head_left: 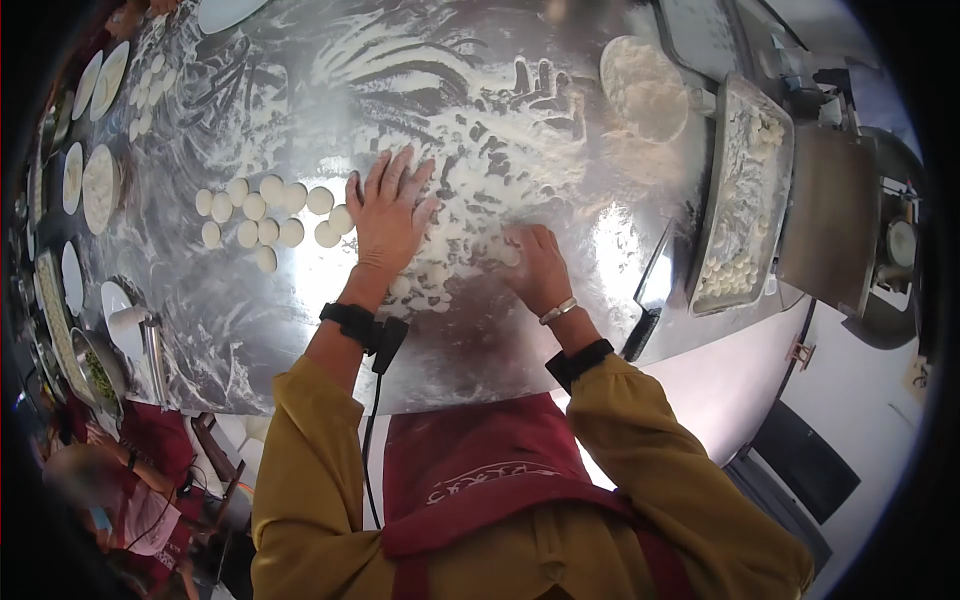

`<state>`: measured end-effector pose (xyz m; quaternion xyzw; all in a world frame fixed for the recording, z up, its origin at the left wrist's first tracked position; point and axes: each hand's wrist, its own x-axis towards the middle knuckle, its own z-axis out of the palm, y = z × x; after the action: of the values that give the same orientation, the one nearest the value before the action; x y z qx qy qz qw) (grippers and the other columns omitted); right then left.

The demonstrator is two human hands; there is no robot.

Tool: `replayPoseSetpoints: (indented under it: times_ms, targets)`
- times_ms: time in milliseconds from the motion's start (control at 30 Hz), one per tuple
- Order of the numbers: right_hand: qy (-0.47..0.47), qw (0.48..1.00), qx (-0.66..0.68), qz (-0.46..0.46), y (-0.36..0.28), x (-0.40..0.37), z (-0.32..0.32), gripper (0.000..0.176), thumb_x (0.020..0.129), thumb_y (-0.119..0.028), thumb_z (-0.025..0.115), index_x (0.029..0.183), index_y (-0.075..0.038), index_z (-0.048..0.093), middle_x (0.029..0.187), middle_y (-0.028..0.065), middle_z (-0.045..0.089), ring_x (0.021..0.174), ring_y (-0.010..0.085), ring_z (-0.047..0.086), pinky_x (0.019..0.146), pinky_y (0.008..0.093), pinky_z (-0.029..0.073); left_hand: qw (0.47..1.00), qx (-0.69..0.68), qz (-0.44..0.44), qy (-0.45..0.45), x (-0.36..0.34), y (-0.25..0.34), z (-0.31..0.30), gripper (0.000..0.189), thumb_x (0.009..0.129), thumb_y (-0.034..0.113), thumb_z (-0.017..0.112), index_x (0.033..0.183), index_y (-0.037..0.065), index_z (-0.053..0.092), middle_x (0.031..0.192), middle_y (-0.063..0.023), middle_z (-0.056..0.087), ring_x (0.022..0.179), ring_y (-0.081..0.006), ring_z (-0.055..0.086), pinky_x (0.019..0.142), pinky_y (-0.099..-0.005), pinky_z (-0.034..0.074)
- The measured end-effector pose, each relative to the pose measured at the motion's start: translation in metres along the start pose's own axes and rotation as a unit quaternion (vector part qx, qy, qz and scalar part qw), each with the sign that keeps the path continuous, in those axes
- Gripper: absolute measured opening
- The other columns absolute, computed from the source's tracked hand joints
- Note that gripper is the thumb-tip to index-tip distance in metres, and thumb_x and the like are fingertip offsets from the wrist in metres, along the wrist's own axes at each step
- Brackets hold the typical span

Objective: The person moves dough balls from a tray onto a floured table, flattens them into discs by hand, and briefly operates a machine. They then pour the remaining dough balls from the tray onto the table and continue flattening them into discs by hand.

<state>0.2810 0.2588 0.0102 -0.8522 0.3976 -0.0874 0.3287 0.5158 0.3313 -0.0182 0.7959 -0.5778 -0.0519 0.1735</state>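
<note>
My left hand [388,222] lies flat with spread fingers on the floured metal table [480,340]. Just left of it, round flattened dough pieces [254,207] sit in a loose group, the nearest by my thumb-side fingers. Small white lumps, dough or clumped flour [425,290], are scattered near my left wrist. My right hand [540,268] rests on the table to the right, its fingers curled down into the flour. What is under those fingers, if anything, is hidden from me.
A knife [648,290] lies to the right, beside a tray of small dough bits [745,200]. Heaped flour [645,90] is at the back right. Along the left edge are plates [72,178], a metal bowl of green filling [98,375] and a rolling cylinder [154,360]. Another person stands lower left.
</note>
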Motion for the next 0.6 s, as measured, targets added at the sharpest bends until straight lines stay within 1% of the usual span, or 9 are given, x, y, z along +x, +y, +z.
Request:
replayPoseSetpoints:
  times_ms: [100, 133, 233, 267, 333, 400, 433, 467, 600]
  targets:
    - [-0.011, 0.998, 0.025, -0.049, 0.006, 0.000, 0.000, 0.040, 0.071, -0.009, 0.078, 0.107, -0.007, 0.060, 0.110, 0.0124, 0.058, 0.107, 0.0353, 0.055, 0.090, 0.0424, 0.049, 0.994, -0.110, -0.020, 0.016, -0.001, -0.015, -0.012, 0.041, 0.092, 0.031, 0.060, 0.131, 0.019, 0.060, 0.140, -0.0018, 0.052, 0.133, -0.0249, 0.041, 0.111, -0.0514, 0.021]
    - [-0.018, 0.997, 0.034, -0.065, 0.011, -0.001, 0.002, 0.040, 0.072, -0.008, 0.077, 0.108, -0.007, 0.059, 0.110, 0.0124, 0.058, 0.107, 0.0352, 0.055, 0.090, 0.0423, 0.049, 0.989, -0.125, -0.028, 0.070, 0.000, -0.015, -0.019, 0.033, 0.092, 0.027, 0.059, 0.122, 0.014, 0.065, 0.125, -0.0045, 0.061, 0.122, -0.0269, 0.049, 0.105, -0.0477, 0.029]
    - [-0.032, 0.999, 0.023, 0.017, 0.018, -0.003, 0.011, 0.041, 0.074, -0.003, 0.072, 0.113, -0.007, 0.060, 0.111, 0.0132, 0.057, 0.107, 0.0357, 0.056, 0.093, 0.0436, 0.048, 0.967, -0.226, -0.054, 0.106, 0.001, -0.037, -0.045, 0.030, 0.093, 0.027, 0.058, 0.117, 0.011, 0.067, 0.116, -0.0096, 0.064, 0.114, -0.0298, 0.054, 0.100, -0.0455, 0.034]
    - [-0.050, 0.998, -0.003, 0.032, 0.018, -0.002, 0.011, 0.044, 0.075, -0.004, 0.072, 0.117, -0.008, 0.059, 0.116, 0.0136, 0.056, 0.111, 0.0356, 0.054, 0.095, 0.0456, 0.045, 0.970, -0.203, -0.049, 0.122, -0.002, -0.041, -0.059, 0.028, 0.097, 0.020, 0.050, 0.114, 0.002, 0.066, 0.110, -0.0159, 0.066, 0.107, -0.0354, 0.058, 0.095, -0.0434, 0.041]
    - [-0.089, 0.993, -0.050, 0.058, 0.005, 0.006, 0.009, 0.050, 0.077, -0.008, 0.070, 0.125, -0.009, 0.057, 0.125, 0.0144, 0.054, 0.117, 0.0354, 0.052, 0.101, 0.0498, 0.041, 0.978, -0.136, -0.081, 0.138, -0.017, -0.049, -0.071, 0.026, 0.096, 0.019, 0.054, 0.114, 0.005, 0.066, 0.108, -0.0138, 0.066, 0.104, -0.0340, 0.058, 0.092, -0.0438, 0.040]
    - [0.038, 0.995, -0.088, -0.018, -0.015, 0.020, 0.005, 0.058, 0.079, -0.016, 0.069, 0.134, -0.011, 0.052, 0.136, 0.0145, 0.049, 0.126, 0.0349, 0.046, 0.107, 0.0536, 0.033, 0.983, -0.083, -0.069, 0.149, -0.036, -0.052, -0.083, 0.020, 0.093, 0.010, 0.056, 0.110, 0.005, 0.066, 0.104, -0.0121, 0.066, 0.099, -0.0336, 0.059, 0.087, -0.0446, 0.042]
    - [0.102, 0.988, -0.107, -0.052, -0.021, 0.027, 0.005, 0.062, 0.080, -0.020, 0.068, 0.138, -0.011, 0.049, 0.141, 0.0145, 0.046, 0.131, 0.0346, 0.043, 0.110, 0.0555, 0.029, 0.985, -0.108, -0.081, 0.110, -0.048, -0.050, -0.087, 0.019, 0.092, 0.009, 0.057, 0.109, 0.006, 0.066, 0.104, -0.0119, 0.067, 0.098, -0.0337, 0.059, 0.086, -0.0448, 0.043]
    - [0.068, 0.990, -0.111, -0.051, -0.014, 0.034, 0.016, 0.071, 0.085, -0.031, 0.064, 0.149, -0.018, 0.038, 0.153, 0.0107, 0.036, 0.143, 0.0330, 0.030, 0.116, 0.0570, 0.017, 0.984, -0.135, -0.092, 0.071, -0.061, -0.045, -0.086, 0.018, 0.091, 0.007, 0.058, 0.108, 0.006, 0.066, 0.103, -0.0117, 0.067, 0.098, -0.0338, 0.059, 0.085, -0.0451, 0.044]
    - [-0.001, 0.974, -0.223, -0.025, -0.009, 0.048, 0.056, 0.064, 0.091, -0.038, 0.057, 0.151, -0.029, 0.035, 0.157, 0.0050, 0.032, 0.149, 0.0308, 0.017, 0.119, 0.0570, 0.008, 0.971, -0.213, -0.096, -0.050, -0.101, -0.017, -0.073, 0.020, 0.087, 0.006, 0.067, 0.107, 0.006, 0.066, 0.109, -0.0148, 0.065, 0.099, -0.0334, 0.061, 0.087, -0.0419, 0.049]
